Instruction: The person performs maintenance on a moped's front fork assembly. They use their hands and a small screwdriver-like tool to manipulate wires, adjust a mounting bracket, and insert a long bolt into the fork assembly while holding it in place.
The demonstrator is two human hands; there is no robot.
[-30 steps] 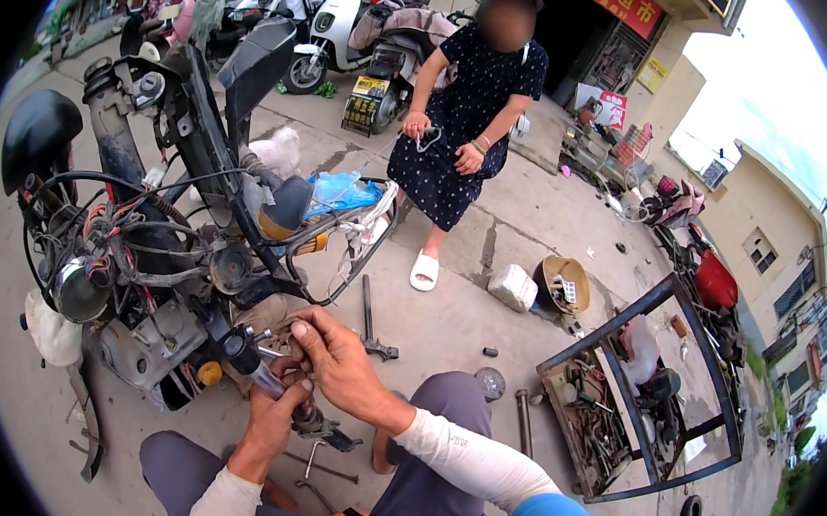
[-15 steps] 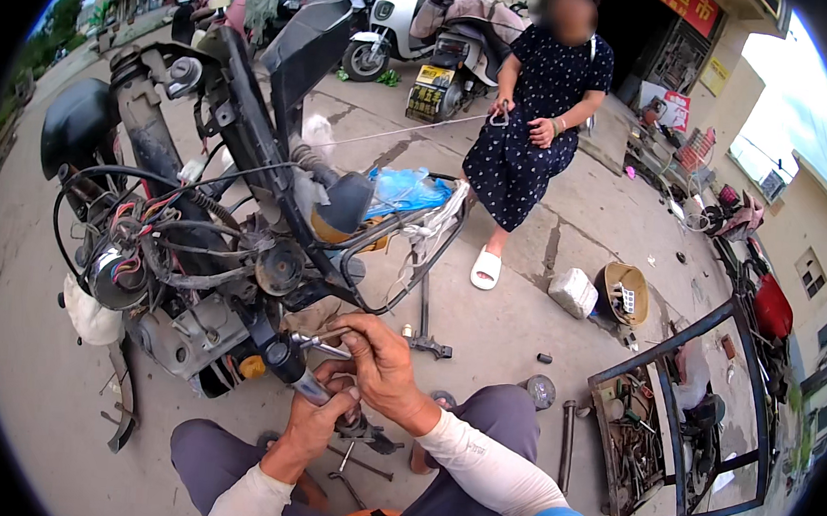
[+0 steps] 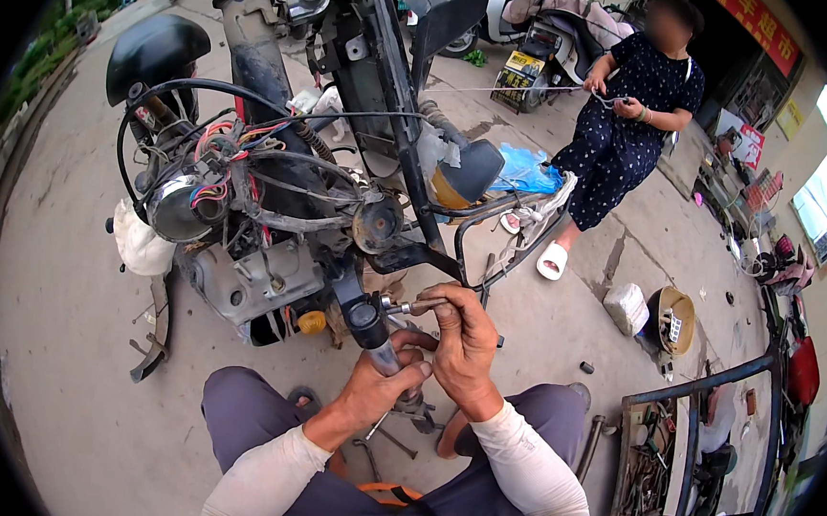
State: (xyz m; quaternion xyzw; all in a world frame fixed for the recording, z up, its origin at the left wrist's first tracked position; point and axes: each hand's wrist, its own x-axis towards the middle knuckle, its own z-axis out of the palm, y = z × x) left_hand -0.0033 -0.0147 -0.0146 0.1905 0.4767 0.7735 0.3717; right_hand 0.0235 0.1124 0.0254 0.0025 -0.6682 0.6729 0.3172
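A partly dismantled scooter [image 3: 265, 190] with bare wires and a dark frame stands before me. From it a metal fork tube [image 3: 385, 357] slants down toward my legs, a dark clamp [image 3: 364, 318] around its upper part. My left hand [image 3: 373, 389] is wrapped around this tube below the clamp. My right hand [image 3: 468, 348] pinches a slim metal tool [image 3: 424, 307] with a silver, socket-like end, which meets the side of the clamp. Its exact kind is unclear. Below my hands, the lower fork is partly hidden.
Loose tools [image 3: 371, 456] lie on the ground between my feet. At right stands a dark metal frame [image 3: 702, 388] with a tool tray [image 3: 644, 456]. A person [image 3: 625, 110] in a dark dress holds a cord. A brown bowl [image 3: 683, 306] and a white block [image 3: 627, 308] sit nearby.
The view has shifted, so the scooter and my hands appear farther right. The tool in my right hand now lies straighter against the clamp. My left hand keeps its hold.
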